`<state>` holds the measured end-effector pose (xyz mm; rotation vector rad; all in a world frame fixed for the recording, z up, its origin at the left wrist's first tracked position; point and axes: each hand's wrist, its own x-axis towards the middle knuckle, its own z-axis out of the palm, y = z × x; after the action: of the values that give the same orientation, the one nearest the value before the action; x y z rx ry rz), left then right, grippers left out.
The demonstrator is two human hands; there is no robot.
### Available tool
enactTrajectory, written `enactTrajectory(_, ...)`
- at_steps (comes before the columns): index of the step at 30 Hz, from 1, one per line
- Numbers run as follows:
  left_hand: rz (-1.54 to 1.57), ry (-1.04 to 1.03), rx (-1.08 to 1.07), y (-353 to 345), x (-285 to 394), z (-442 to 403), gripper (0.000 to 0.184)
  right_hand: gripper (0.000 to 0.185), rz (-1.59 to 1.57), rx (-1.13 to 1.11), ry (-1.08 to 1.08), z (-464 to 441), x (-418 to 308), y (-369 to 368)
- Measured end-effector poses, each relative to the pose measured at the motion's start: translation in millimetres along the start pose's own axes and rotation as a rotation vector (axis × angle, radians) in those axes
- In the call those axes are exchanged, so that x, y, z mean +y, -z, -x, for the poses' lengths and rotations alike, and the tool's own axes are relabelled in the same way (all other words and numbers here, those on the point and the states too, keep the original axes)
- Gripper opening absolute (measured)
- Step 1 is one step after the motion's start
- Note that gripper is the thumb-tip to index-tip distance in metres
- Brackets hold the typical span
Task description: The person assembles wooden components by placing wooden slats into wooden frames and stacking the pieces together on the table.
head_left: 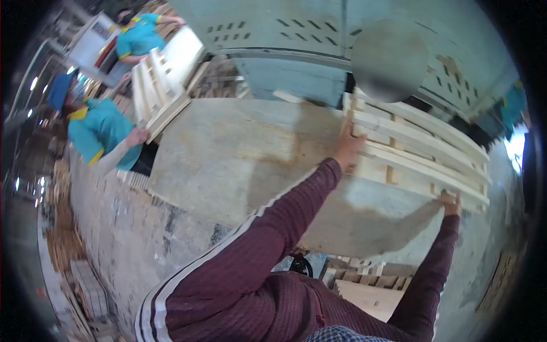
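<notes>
A pale wooden slatted frame point(421, 154), much like a small pallet, stands at the right end of the work table point(222, 154). My left hand point(348, 149) is closed around its left end, with the thumb across a slat. At the lower edge near the right end, my right hand point(450, 203) grips the bottom slat, its fingers partly hidden by the wood. Shadows of my arms and the frame fall on the table top.
Behind the table stands a pale green metal cabinet point(290, 74) with slotted vents. At left, one person point(102, 131) in a teal shirt holds another slatted frame point(154, 94); a second person point(139, 37) is farther back. Stacked wood point(62, 245) lies at lower left, and boards point(367, 296) sit near my body.
</notes>
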<state>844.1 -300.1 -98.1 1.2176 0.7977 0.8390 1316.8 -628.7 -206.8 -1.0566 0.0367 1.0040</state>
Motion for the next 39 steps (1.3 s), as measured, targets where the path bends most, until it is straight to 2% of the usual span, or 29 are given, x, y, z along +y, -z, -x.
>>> enactTrajectory(1, 0.091, 0.033, -0.039, -1, 3, 0, 0.072, 0.061, 0.117, 0.016, 0.086, -1, 7, 7)
enactTrajectory(2, 0.113, 0.052, -0.065, -1, 8, 2, 0.068, 0.061, 0.231, -0.207, 0.121, -26, 16, 51)
enactTrajectory(3, 0.134, 0.072, -0.101, 2, 15, 8, 0.064, 0.057, -0.047, 0.065, 0.110, 11, 33, 9)
enactTrajectory(4, 0.080, 0.110, -0.127, 5, 18, 14, 0.061, 0.048, -0.022, 0.110, 0.061, 25, 49, -7)
enactTrajectory(5, 0.019, 0.141, -0.160, 12, 22, 15, 0.059, 0.037, 0.229, -0.028, 0.108, 22, 70, 11)
enactTrajectory(8, -0.029, 0.161, -0.110, 32, 39, 60, 0.072, 0.030, 0.894, 0.419, 0.556, 148, 170, -93)
enactTrajectory(9, -0.116, 0.117, -0.029, 52, 11, 72, 0.072, 0.041, 0.987, 0.438, 0.547, 217, 192, -148)
enactTrajectory(11, -0.038, 0.145, -0.129, 95, 4, 135, 0.065, 0.049, 0.925, 0.333, 0.652, 318, 260, -174)
enactTrajectory(13, -0.234, -0.030, -0.104, 129, 4, 223, 0.038, 0.057, 1.320, 0.331, 0.780, 424, 309, -186)
enactTrajectory(15, -0.240, 0.191, -0.296, 177, 3, 316, 0.032, 0.059, 1.309, 0.303, 0.634, 519, 379, -162)
enactTrajectory(17, -0.186, 0.209, -0.588, 213, -1, 388, 0.029, 0.058, 1.307, 0.409, 0.253, 608, 452, -128)
enactTrajectory(18, -0.188, 0.209, -0.638, 219, 1, 410, 0.029, 0.059, 1.307, 0.488, 0.033, 648, 513, -84)
enactTrajectory(19, -0.242, 0.183, -0.821, 227, 2, 431, 0.029, 0.062, 1.282, 0.558, -0.192, 682, 569, -42)
enactTrajectory(20, -0.299, 0.159, -1.004, 240, 4, 448, 0.030, 0.061, 1.123, 0.668, -0.411, 723, 618, -8)
enactTrajectory(21, -0.309, 0.172, -1.057, 249, 6, 459, 0.030, 0.062, 0.943, 0.761, -0.628, 767, 656, 11)
enactTrajectory(23, -0.495, 0.087, -1.263, 243, 12, 475, 0.035, 0.055, 0.840, 0.865, -0.686, 853, 704, 15)
enactTrajectory(25, -0.633, 0.136, -1.347, 237, 25, 496, 0.041, 0.054, 1.203, 0.710, -0.739, 907, 767, 39)
enactTrajectory(26, -0.680, 0.093, -1.349, 234, 32, 507, 0.044, 0.053, 1.450, 0.577, -0.674, 920, 797, 50)
enactTrajectory(27, -0.723, 0.043, -1.352, 232, 37, 518, 0.046, 0.049, 1.299, 0.617, -0.681, 929, 779, 24)
enactTrajectory(28, -0.735, 0.036, -1.423, 233, 36, 530, 0.046, 0.045, 1.265, 0.712, -0.533, 934, 789, 16)
enactTrajectory(30, -0.690, 0.105, -1.500, 233, 36, 555, 0.053, 0.037, 0.651, 0.984, -0.266, 936, 803, -7)
enactTrajectory(31, -0.702, 0.101, -1.564, 234, 32, 568, 0.053, 0.042, 0.480, 1.006, -0.151, 938, 793, -31)
enactTrajectory(32, -0.557, 0.322, -1.605, 237, 24, 581, 0.055, 0.042, 0.441, 1.083, -0.050, 936, 793, -51)
enactTrajectory(33, -0.420, 0.549, -1.622, 238, 15, 596, 0.058, 0.041, 0.400, 1.004, 0.017, 940, 779, -70)
enactTrajectory(34, -0.480, 0.686, -1.652, 237, 9, 613, 0.061, 0.041, 0.364, 0.924, 0.088, 951, 765, -91)
enactTrajectory(35, -0.507, 0.691, -1.692, 228, 16, 638, 0.061, 0.039, 0.401, 0.922, 0.068, 962, 765, -102)
enactTrajectory(37, -0.746, 0.761, -2.005, 203, 44, 697, 0.062, 0.038, 0.406, 0.951, 0.052, 1004, 762, -123)
enactTrajectory(38, -0.769, 0.761, -2.045, 197, 40, 727, 0.062, 0.039, 0.356, 0.944, 0.031, 1034, 758, -135)
enactTrajectory(39, -0.819, 0.685, -2.185, 192, 33, 762, 0.062, 0.040, 0.305, 0.938, 0.011, 1064, 765, -138)
